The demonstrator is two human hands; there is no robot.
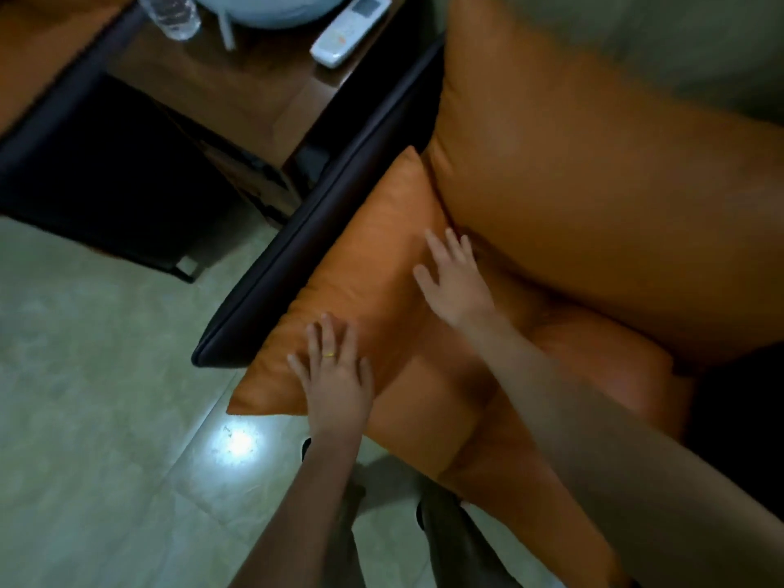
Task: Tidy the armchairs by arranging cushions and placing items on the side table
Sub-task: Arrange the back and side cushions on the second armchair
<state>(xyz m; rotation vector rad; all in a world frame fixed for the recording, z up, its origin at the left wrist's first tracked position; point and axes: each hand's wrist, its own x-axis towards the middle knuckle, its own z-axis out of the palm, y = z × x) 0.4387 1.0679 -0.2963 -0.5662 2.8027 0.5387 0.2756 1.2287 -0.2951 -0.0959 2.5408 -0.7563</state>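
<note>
Armchair [564, 422]: orange seat, dark padded armrest [322, 214] along its left side. It fills the right half of the view.

Back cushion [594, 171]: large, orange, standing against the chair back, lower edge meeting the seat.

Side cushion [365, 299]: smaller, orange, propped on edge between the armrest and the seat, leaning against the armrest's inner face. Its front corner juts out past the seat edge over the tiled floor [106, 396].

Side table [237, 104]: dark wood, just beyond the armrest. On it: a white remote [350, 29] near the edge closest to the chair, a clear plastic bottle [172, 12], and a pale round object, cut off by the top of the frame.

Left hand [337, 377]: flat on the front end of the side cushion, fingers spread, nothing gripped. A yellow ring [329, 355] sits on one finger.

Right hand [456, 282]: flat on the same cushion further back, near the back cushion, fingers spread, holding nothing.
</note>
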